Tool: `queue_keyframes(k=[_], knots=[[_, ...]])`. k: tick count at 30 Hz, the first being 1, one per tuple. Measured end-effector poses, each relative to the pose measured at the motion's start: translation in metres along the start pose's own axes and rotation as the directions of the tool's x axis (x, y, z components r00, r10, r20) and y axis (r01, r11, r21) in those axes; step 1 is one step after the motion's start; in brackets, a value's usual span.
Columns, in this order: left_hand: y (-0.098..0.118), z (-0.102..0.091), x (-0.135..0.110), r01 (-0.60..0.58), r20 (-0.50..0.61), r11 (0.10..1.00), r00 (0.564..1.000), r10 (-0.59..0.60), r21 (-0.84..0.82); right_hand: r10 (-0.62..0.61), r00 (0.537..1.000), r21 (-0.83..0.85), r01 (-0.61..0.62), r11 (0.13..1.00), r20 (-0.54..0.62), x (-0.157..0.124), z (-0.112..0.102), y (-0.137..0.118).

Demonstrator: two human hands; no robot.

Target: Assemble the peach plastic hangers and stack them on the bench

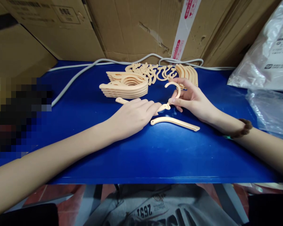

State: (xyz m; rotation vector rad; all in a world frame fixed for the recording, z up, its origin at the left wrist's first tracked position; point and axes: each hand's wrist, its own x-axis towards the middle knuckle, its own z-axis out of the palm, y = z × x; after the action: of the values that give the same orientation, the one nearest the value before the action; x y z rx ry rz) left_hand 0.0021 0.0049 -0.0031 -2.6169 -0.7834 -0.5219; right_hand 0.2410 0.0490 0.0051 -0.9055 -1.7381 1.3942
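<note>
My right hand (188,97) pinches a cream plastic hanger hook (178,89) near its lower end. Under my left hand (136,116) lies a cream hanger arm (121,100), its outer end showing past the knuckles and its inner end meeting the hook's base. My left fingers are bent over that arm and press it to the table; the palm side is hidden. Just in front of both hands a second, loose hanger arm (175,121) rests on the blue table (141,160), touched by neither hand.
Behind my left hand stands a stack of folded hangers (124,89). Loose hooks (165,72) and more curved arms (187,73) lie behind my right hand. A white cable (96,62) runs along cardboard boxes (136,31) at the back. Plastic bags (264,59) sit at the right.
</note>
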Motion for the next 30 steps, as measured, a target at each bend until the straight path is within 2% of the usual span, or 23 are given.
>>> queue_keyframes(k=[6, 12, 17, 22, 30], knots=[[-0.002, 0.001, 0.000, 0.002, 0.004, 1.000, 1.000, -0.002, -0.005, -0.009, 1.000, 0.058, 0.009, 0.998, -0.012, 0.000, 0.001, 0.002], [0.001, -0.003, 0.001, 0.016, 0.007, 0.994, 1.000, -0.015, -0.108, 0.034, 0.992, 0.201, -0.059, 0.978, 0.124, 0.002, -0.006, -0.002], [0.003, -0.004, 0.001, 0.025, 0.009, 0.982, 1.000, -0.024, -0.188, 0.088, 0.979, 0.225, -0.130, 0.966, 0.186, 0.002, -0.010, -0.003], [0.002, 0.000, -0.001, 0.055, 0.050, 0.970, 0.998, -0.044, -0.235, 0.047, 0.984, 0.208, -0.083, 0.975, 0.172, 0.002, -0.009, 0.001], [0.003, 0.003, -0.002, 0.068, 0.031, 0.970, 0.998, -0.062, -0.233, 0.016, 0.992, 0.161, -0.036, 0.986, 0.123, 0.002, -0.008, 0.002]])
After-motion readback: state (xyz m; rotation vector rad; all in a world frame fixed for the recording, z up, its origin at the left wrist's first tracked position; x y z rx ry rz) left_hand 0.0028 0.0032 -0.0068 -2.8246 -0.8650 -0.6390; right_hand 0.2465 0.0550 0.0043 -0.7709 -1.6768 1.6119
